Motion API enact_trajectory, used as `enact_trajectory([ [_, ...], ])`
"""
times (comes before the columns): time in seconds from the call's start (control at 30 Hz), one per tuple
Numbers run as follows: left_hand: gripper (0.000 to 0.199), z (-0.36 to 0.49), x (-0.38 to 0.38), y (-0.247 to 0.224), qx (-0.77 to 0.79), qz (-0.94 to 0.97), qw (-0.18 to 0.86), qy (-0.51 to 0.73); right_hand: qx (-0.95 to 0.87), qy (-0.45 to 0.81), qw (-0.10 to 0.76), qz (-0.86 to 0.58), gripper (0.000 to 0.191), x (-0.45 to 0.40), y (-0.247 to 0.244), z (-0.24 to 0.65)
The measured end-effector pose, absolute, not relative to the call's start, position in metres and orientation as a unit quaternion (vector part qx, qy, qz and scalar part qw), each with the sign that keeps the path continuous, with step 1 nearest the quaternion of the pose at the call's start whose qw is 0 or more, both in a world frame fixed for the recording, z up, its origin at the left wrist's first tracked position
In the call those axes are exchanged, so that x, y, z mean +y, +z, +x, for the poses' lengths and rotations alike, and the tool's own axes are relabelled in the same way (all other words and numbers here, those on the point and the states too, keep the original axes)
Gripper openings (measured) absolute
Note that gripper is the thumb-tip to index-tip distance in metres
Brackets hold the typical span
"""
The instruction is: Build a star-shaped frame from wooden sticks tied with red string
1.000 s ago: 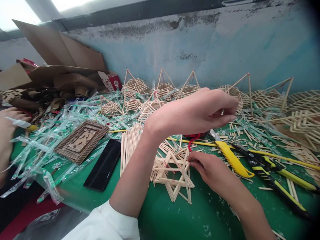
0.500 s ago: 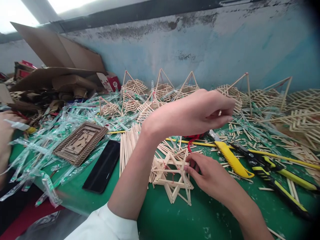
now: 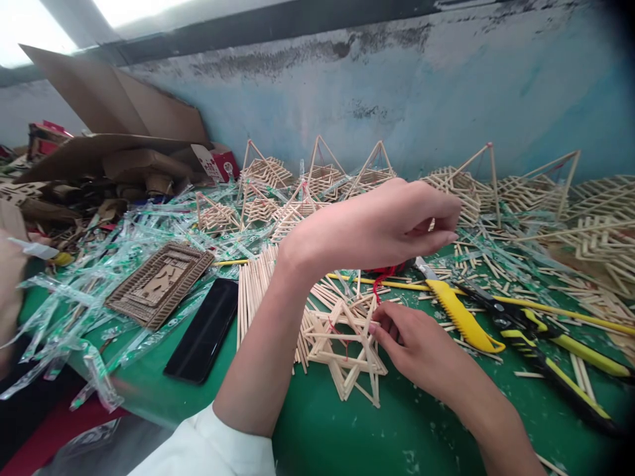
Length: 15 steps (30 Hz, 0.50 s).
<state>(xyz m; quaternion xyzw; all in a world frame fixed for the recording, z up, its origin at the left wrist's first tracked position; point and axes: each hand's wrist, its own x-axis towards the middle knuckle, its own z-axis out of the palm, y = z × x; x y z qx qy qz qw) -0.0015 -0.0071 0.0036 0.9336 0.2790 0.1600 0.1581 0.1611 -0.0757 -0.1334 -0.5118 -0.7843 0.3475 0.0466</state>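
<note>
Blown-out panes point(image 3: 32, 33) are shining beyond the far left corner of the surface point(image 3: 317, 436), lighting my left hand point(image 3: 391, 215); I'm seeing a co-worker's arm point(image 3: 10, 284) blurring and darkness cropping my view's right corners.

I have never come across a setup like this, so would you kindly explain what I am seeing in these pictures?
Of course. There is no machine: a person works with two bare hands, and every picture comes from one camera on their head, looking forward and down. The left hand, fingers curled, is raised over the green table; whether it holds anything is hidden. The right hand has its fingertips at the edge of a star-shaped stick frame; whether they pinch it is unclear. Around these lie loose sticks, a black phone, a yellow-handled tool and pliers. The blurred arm at the left edge belongs to someone else.
</note>
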Motion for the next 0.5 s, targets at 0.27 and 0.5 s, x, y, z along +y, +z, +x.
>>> enact_trajectory([
  [0.27, 0.022, -0.0017, -0.0073, 0.0035, 0.28, 0.933, 0.162, 0.159, -0.789, 0.337, 0.058, -0.511, 0.023, -0.0757, -0.1357, 0.163],
  [0.5, 0.022, -0.0016, -0.0074, 0.0052, 0.286, 0.931, 0.164, 0.156, -0.784, 0.334, 0.065, -0.52, 0.022, -0.0769, -0.1351, 0.1625],
])
